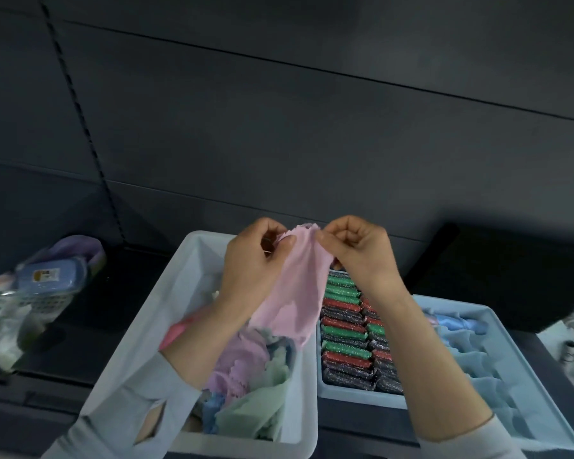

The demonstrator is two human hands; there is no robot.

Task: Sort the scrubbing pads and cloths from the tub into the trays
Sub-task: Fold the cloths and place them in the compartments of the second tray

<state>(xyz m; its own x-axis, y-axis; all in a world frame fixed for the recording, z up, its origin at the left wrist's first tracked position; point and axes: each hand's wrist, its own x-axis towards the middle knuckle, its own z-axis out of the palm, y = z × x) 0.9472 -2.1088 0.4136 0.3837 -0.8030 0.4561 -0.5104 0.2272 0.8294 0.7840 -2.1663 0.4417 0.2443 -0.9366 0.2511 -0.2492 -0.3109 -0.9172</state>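
A pink cloth [290, 293] hangs above the white tub [179, 279]. My left hand [254, 260] pinches its top edge on the left, and my right hand [358, 250] pinches the top edge on the right. Loose cloths in lilac [237, 362], green [256, 415] and blue lie crumpled in the tub below. To the right stands a tray [352, 394] packed with rows of glittery green, red and dark scrubbing pads [345, 339]. Further right, a second tray [544, 425] holds folded light blue cloths [478, 356].
A pile of packaged goods with a blue box [50, 276] lies on the dark counter at the left. A black box [511, 276] stands behind the right tray. A dark panelled wall rises behind everything.
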